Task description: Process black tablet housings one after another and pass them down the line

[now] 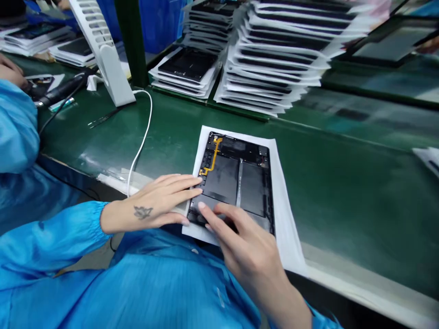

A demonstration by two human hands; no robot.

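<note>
An opened black tablet housing (221, 178) lies on a white sheet (286, 219) near the bench's front edge. A yellow-orange flex cable (215, 155) runs along its upper left side, and two dark flat panels fill its middle. My left hand (154, 203), fingers stretched out, rests its fingertips on the housing's left edge. Over the lower left part of the housing is my right hand (247, 242), index finger extended and the other fingers bent; it touches or hovers just above the surface. Nothing shows in its spread fingers.
Tall stacks of dark panels between white sheets (267, 68) stand behind the housing. A white fan-like device (106, 59) with a white cable (147, 123) is at the back left, near tweezers (104, 118). Another person's blue sleeve (17, 123) is at the far left.
</note>
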